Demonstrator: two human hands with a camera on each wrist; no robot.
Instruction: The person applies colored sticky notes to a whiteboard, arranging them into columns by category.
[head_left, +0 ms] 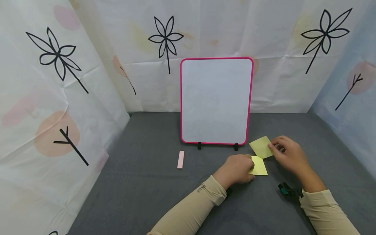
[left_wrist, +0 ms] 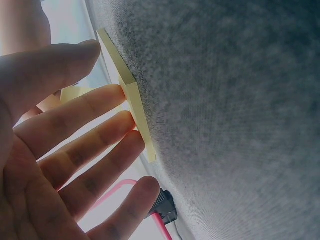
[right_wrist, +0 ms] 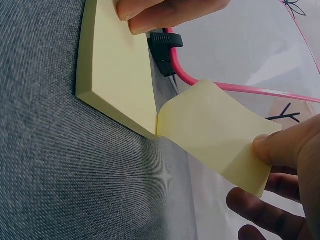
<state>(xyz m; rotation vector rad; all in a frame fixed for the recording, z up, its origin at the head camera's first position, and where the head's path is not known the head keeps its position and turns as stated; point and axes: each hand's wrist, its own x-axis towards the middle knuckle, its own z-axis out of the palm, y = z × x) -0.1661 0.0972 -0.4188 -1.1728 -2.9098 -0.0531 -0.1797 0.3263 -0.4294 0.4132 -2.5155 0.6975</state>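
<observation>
Left sleeve (head_left: 191,205): lettering (head_left: 201,188), illegible | right fingers (right_wrist: 250,205): pinching yellow note (right_wrist: 215,135)

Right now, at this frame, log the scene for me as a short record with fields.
left hand: fingertips on the yellow note pad
right hand: pinches a yellow sheet between thumb and fingers
sheet: mostly lifted, meeting the pad near a corner
pad: flat on the grey cloth
whiteboard: pink-framed, upright on black feet, no writing visible
pink strip: on the cloth in front of the whiteboard, touched by neither hand
</observation>
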